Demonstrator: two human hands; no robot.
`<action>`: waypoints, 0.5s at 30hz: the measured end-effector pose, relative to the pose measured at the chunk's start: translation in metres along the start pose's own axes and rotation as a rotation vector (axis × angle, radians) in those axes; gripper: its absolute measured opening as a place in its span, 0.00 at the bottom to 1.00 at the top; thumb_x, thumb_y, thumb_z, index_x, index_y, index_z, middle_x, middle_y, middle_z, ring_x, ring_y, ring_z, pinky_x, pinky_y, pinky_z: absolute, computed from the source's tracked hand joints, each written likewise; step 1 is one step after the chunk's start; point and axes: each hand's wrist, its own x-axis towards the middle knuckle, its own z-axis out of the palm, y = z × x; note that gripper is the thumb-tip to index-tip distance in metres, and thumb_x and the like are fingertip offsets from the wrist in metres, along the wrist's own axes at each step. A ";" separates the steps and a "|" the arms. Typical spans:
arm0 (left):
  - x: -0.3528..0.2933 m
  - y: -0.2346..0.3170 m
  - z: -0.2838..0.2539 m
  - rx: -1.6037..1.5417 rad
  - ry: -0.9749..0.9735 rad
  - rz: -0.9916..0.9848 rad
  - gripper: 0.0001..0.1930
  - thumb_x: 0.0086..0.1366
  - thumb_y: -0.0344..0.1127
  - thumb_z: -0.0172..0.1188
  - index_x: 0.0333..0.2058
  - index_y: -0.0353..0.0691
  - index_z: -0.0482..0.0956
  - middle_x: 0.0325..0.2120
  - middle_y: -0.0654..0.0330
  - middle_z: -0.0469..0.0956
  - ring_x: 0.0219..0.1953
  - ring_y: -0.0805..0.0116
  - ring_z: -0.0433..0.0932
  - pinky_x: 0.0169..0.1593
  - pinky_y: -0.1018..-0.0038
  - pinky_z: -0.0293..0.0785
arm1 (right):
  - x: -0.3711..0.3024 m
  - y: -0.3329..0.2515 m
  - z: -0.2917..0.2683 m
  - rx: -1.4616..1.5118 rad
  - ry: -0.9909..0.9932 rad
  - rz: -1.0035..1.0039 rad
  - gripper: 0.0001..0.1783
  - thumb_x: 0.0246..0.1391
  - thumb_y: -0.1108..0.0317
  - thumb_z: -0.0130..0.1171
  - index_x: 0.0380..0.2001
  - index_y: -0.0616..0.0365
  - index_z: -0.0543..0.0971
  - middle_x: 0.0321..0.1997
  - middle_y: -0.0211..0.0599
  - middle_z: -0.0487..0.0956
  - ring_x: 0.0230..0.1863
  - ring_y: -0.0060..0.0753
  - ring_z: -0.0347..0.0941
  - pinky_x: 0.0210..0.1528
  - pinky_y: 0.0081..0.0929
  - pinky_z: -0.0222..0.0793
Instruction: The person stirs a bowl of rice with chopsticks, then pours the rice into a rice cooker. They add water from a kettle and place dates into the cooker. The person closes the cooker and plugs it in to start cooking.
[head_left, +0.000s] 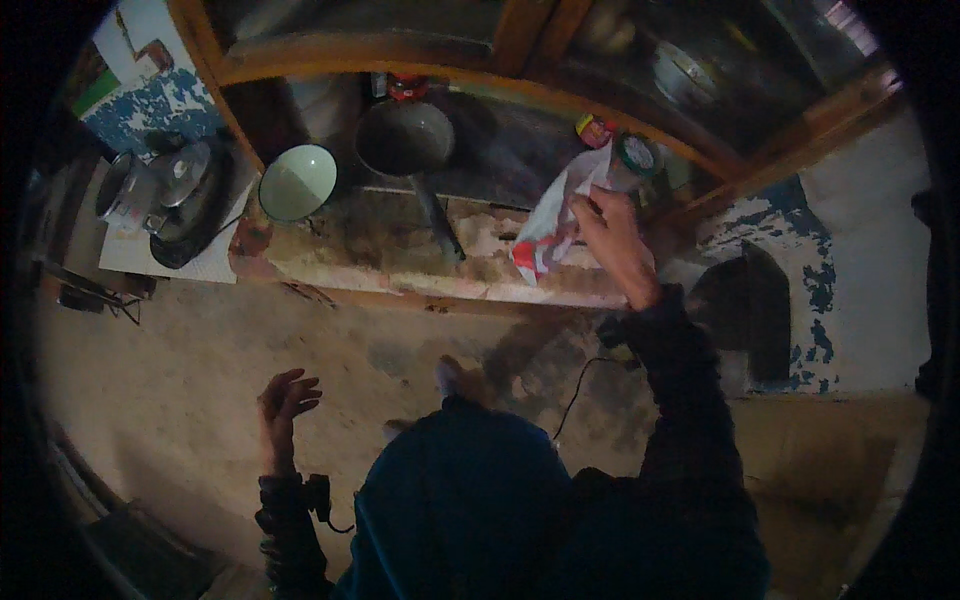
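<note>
My right hand [610,230] is closed on a limp white-and-red piece [562,215], a thin bag or a cloth; I cannot tell which. It hangs down over the right part of the worn wooden counter [375,240]. Just beyond that hand, a jar with a green-rimmed lid [637,154] and a small yellow-and-red packet [593,130] stand on the counter. My left hand [287,400] is held above the floor, empty, with its fingers apart and a little bent. To the left of the hanging piece, a dark frying pan [405,140] points its handle toward me.
A pale enamel bowl [298,183] sits left of the pan. Metal pots [128,190] stand at the far left. The wooden cabinet frame [400,67] overhangs the counter's back. A dark cable [573,395] trails over the floor [190,370] near my legs.
</note>
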 end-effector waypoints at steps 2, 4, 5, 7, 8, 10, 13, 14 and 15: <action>-0.004 0.002 -0.003 0.063 -0.042 0.016 0.20 0.67 0.41 0.56 0.51 0.33 0.74 0.41 0.50 0.81 0.41 0.61 0.82 0.46 0.69 0.78 | -0.037 -0.038 -0.013 -0.057 -0.084 -0.083 0.09 0.56 0.70 0.56 0.30 0.68 0.77 0.22 0.39 0.75 0.25 0.24 0.71 0.28 0.26 0.65; -0.008 0.001 -0.004 -0.021 -0.151 0.039 0.20 0.68 0.42 0.56 0.51 0.34 0.74 0.43 0.50 0.81 0.43 0.61 0.81 0.48 0.68 0.77 | -0.069 -0.078 -0.017 -0.102 -0.168 -0.305 0.09 0.56 0.71 0.54 0.29 0.69 0.76 0.22 0.41 0.77 0.24 0.27 0.74 0.27 0.28 0.67; -0.010 -0.001 -0.005 -0.039 -0.190 0.044 0.20 0.68 0.43 0.55 0.52 0.34 0.74 0.43 0.50 0.81 0.44 0.61 0.81 0.49 0.68 0.77 | -0.085 -0.099 -0.016 -0.063 -0.219 -0.296 0.09 0.56 0.71 0.54 0.29 0.68 0.76 0.22 0.40 0.77 0.24 0.25 0.73 0.27 0.27 0.66; -0.014 -0.007 -0.004 -0.064 -0.279 0.019 0.22 0.69 0.46 0.53 0.54 0.36 0.72 0.45 0.49 0.80 0.47 0.60 0.80 0.52 0.66 0.75 | -0.114 -0.139 -0.004 0.025 -0.339 -0.265 0.08 0.55 0.72 0.54 0.29 0.68 0.76 0.21 0.38 0.75 0.25 0.23 0.70 0.28 0.26 0.65; -0.016 -0.012 -0.003 -0.128 -0.333 -0.005 0.24 0.70 0.48 0.52 0.57 0.37 0.70 0.47 0.48 0.79 0.48 0.59 0.79 0.52 0.66 0.75 | -0.124 -0.157 0.005 0.051 -0.381 -0.276 0.08 0.55 0.72 0.54 0.29 0.67 0.76 0.21 0.37 0.75 0.25 0.22 0.70 0.28 0.25 0.65; -0.021 -0.023 -0.001 -0.257 -0.468 -0.054 0.29 0.70 0.54 0.49 0.61 0.39 0.65 0.51 0.47 0.76 0.52 0.57 0.77 0.55 0.64 0.73 | -0.141 -0.188 0.028 0.102 -0.484 -0.350 0.07 0.55 0.72 0.54 0.29 0.67 0.76 0.21 0.35 0.74 0.25 0.19 0.68 0.28 0.24 0.64; -0.035 -0.045 0.001 -0.438 -0.564 -0.145 0.34 0.72 0.60 0.41 0.65 0.39 0.59 0.59 0.49 0.69 0.58 0.57 0.71 0.62 0.62 0.67 | -0.165 -0.221 0.066 0.249 -0.640 -0.337 0.08 0.55 0.72 0.54 0.29 0.67 0.78 0.22 0.34 0.76 0.26 0.18 0.68 0.29 0.24 0.65; -0.042 -0.053 -0.002 -0.493 -0.481 -0.059 0.35 0.71 0.61 0.41 0.66 0.41 0.57 0.61 0.52 0.67 0.60 0.58 0.69 0.63 0.60 0.65 | -0.171 -0.228 0.078 0.288 -0.700 -0.317 0.08 0.55 0.72 0.54 0.30 0.67 0.78 0.23 0.34 0.77 0.26 0.19 0.69 0.29 0.25 0.65; -0.046 -0.059 -0.005 -0.542 -0.397 0.033 0.36 0.71 0.62 0.41 0.67 0.42 0.55 0.62 0.54 0.65 0.63 0.58 0.66 0.65 0.59 0.63 | -0.172 -0.233 0.095 0.276 -0.740 -0.340 0.08 0.53 0.72 0.54 0.32 0.67 0.79 0.24 0.37 0.79 0.26 0.20 0.70 0.28 0.26 0.65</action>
